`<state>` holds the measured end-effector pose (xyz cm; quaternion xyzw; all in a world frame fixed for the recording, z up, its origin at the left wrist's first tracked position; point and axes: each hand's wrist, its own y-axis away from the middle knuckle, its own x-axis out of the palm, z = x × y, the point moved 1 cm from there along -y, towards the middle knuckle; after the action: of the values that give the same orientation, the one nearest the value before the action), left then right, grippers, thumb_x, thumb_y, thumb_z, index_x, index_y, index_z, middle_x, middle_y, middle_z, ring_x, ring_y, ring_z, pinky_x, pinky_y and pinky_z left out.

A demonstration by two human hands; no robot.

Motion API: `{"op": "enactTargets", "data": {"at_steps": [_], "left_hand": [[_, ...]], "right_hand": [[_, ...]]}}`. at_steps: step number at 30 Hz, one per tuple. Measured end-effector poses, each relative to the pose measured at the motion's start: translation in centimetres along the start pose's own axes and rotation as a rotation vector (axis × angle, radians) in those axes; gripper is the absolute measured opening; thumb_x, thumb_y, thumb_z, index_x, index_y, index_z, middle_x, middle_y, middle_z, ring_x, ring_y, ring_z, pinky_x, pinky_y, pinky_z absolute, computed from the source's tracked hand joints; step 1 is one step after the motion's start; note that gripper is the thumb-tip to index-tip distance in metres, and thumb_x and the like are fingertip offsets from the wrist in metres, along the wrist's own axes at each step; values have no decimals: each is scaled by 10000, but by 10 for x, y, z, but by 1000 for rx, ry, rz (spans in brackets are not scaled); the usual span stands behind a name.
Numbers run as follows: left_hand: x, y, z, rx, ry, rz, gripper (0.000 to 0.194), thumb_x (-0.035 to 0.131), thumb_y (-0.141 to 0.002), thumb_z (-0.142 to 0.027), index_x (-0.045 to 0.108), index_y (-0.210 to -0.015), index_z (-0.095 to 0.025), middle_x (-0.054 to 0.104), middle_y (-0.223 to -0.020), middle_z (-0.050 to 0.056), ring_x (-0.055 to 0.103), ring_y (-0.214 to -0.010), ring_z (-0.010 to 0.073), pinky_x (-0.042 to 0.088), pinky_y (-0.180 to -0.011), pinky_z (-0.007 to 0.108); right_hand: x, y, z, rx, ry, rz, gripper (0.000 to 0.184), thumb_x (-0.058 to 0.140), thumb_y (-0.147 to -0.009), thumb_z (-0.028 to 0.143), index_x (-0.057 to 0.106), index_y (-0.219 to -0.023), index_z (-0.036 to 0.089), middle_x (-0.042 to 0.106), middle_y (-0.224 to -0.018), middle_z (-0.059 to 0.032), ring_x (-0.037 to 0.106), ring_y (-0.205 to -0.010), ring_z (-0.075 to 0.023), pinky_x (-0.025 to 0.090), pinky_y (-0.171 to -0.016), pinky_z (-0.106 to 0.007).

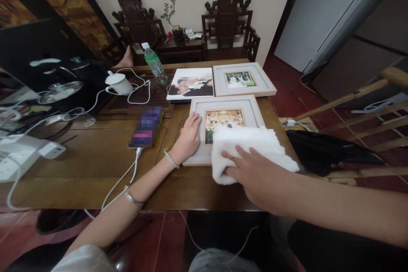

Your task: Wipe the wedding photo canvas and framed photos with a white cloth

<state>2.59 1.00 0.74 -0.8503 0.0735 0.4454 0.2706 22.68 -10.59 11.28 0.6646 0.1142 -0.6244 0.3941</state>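
A light wooden picture frame (228, 104) lies flat on the table before me, with a photo inside its pale mat. My left hand (188, 138) grips the frame's left edge, its fingers together over the rim. Under my right hand (251, 172) is a folded, fluffy white cloth (255, 140), pressed on the frame's lower right and hiding part of the photo. The fingers of that hand bend onto the cloth and hold it. Just behind lie a second picture frame (270, 87) and a photo album (206, 77) with a picture on its cover.
On the left of the wooden table (95, 180) are a phone (147, 127) on a cable, a lidded white cup (118, 83), a green-labelled bottle (155, 66) and a power strip (19, 153). Bamboo rails (366, 131) stand at the right. Someone's bare foot (128, 57) shows behind the table.
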Motion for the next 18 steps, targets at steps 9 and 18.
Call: {"op": "enactTargets", "data": {"at_steps": [9,18], "left_hand": [[-1,-1,1,50,-29,2,524,379,-818,-53,451,-1335,-102,441,-1415,174,303,-1392,283,290,-1137,525],[-1,-1,1,51,-41,-5,505,374,-831,-59,454,-1328,-92,441,-1414,178,301,-1393,279,299,-1132,522]], "right_hand": [[2,-78,-115,98,190,-391,624,431,-706,-50,526,-1291,146,187,-1562,-101,109,-1411,-383,212,-1099,-599],[0,-76,-93,165,228,-252,577,457,-720,-21,555,-1273,113,259,-1526,-169,217,-1358,-460,261,-1002,-694]]}}
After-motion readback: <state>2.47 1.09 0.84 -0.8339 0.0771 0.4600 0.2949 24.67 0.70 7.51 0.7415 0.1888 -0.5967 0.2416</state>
